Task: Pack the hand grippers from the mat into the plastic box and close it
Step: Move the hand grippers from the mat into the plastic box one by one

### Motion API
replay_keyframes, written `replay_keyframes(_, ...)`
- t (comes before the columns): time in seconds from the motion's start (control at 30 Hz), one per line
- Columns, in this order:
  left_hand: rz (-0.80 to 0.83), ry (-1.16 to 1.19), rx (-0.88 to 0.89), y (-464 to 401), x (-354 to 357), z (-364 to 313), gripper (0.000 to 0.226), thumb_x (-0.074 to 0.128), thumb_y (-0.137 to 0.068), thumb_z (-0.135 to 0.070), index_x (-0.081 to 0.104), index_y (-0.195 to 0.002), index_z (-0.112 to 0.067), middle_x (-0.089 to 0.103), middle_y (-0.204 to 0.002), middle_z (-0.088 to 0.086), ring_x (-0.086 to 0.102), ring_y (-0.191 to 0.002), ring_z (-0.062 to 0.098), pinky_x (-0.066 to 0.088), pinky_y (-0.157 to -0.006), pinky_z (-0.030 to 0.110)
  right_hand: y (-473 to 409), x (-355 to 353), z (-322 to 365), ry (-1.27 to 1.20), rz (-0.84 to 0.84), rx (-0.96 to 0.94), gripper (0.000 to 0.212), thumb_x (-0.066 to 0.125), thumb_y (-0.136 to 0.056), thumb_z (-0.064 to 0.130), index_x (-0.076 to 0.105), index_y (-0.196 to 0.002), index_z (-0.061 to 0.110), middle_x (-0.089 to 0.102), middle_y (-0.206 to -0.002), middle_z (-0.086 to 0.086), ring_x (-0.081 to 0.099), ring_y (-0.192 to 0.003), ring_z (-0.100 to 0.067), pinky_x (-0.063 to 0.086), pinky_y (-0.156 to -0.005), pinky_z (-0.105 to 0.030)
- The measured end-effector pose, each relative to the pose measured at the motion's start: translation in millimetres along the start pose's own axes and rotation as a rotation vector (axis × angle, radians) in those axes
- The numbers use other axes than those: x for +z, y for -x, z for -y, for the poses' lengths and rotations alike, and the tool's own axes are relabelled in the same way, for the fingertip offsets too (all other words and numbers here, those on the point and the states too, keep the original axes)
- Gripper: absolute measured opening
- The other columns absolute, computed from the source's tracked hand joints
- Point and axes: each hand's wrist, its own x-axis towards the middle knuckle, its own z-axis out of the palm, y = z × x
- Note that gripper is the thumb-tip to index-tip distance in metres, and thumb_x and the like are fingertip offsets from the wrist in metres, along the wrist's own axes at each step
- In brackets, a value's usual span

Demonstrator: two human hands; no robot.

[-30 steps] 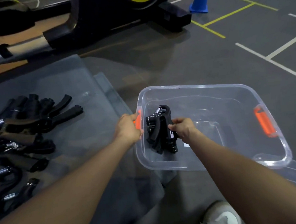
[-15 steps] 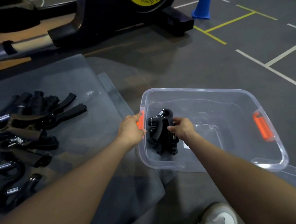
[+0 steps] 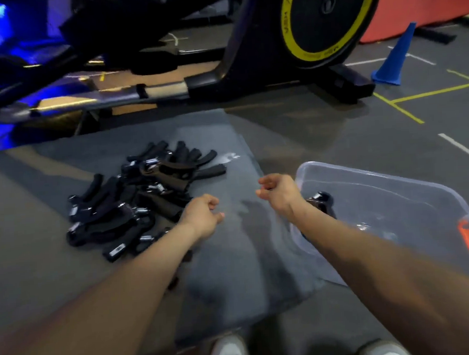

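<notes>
Left hand (image 3: 202, 216) hangs loosely curled and empty beside the grippers (image 3: 136, 199) on the mat (image 3: 233, 259); right hand (image 3: 279, 192), empty too, hovers near the box (image 3: 421, 190), likely ready for another load.

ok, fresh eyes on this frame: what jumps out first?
The heap of black hand grippers on the grey mat, left of centre. Both hands, left hand and right hand, hover empty above the mat. The clear plastic box sits right, a few grippers inside.

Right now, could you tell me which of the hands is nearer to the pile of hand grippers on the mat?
Left. The left hand is at the pile's near edge; the right hand hangs farther right, beside the plastic box.
</notes>
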Motion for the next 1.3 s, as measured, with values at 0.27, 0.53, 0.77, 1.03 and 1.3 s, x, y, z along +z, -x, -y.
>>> replay_keyframes(0.27,-0.127,0.023,-0.152,46.2,-44.8,97.9,0.038,0.068,-0.081,-0.011,0.059,-0.118,-0.007,0.060,-0.122,0.012,0.059,-0.111,0.027,0.045,-0.102,0.034,40.4,126.0,25.2,0.056,0.221,-0.023,0.031,0.066,-0.083,0.003,0.059,-0.113,-0.004,0.050,-0.082,-0.005,0.047,-0.086,-0.018,0.042,-0.082,-0.030)
replay_keyframes(0.53,-0.148,0.066,-0.254,63.2,-53.9,146.7,0.040,0.067,-0.081,-0.009,0.057,-0.120,-0.005,0.060,-0.121,0.016,0.058,-0.112,0.029,0.046,-0.100,0.034,60.7,194.5,13.2,0.415,0.363,-0.036,0.046,0.075,-0.077,0.021,0.060,-0.119,0.012,0.061,-0.126,-0.009,0.057,-0.118,-0.025,0.044,-0.100,-0.031)
replay_keyframes(0.77,-0.125,0.036,-0.269,58.7,-52.5,162.6,0.042,0.066,-0.082,-0.012,0.055,-0.122,-0.006,0.056,-0.124,0.014,0.057,-0.113,0.026,0.043,-0.102,0.030,57.1,208.8,-0.8,0.607,0.319,-0.128,0.054,0.071,-0.080,0.021,0.053,-0.131,0.020,0.048,-0.137,-0.011,0.043,-0.130,-0.030,0.041,-0.106,-0.036)
replay_keyframes(1.03,-0.086,0.004,-0.264,53.7,-41.9,164.0,0.041,0.067,-0.081,-0.015,0.056,-0.119,-0.007,0.059,-0.121,0.013,0.057,-0.111,0.028,0.044,-0.102,0.037,54.1,204.5,-10.0,0.726,0.279,-0.172,0.036,0.059,-0.084,0.011,0.059,-0.121,0.011,0.054,-0.130,-0.014,0.052,-0.121,-0.033,0.046,-0.097,-0.036)
replay_keyframes(1.3,-0.077,0.071,-0.225,54.8,-27.6,112.2,0.032,0.059,-0.088,-0.017,0.057,-0.119,-0.007,0.063,-0.118,0.012,0.059,-0.110,0.027,0.045,-0.096,0.029,55.6,133.5,4.0,0.467,0.272,-0.070,0.004,0.059,-0.085,0.010,0.062,-0.082,0.011,0.063,-0.080,-0.008,0.058,-0.085,-0.020,0.046,-0.071,-0.025)
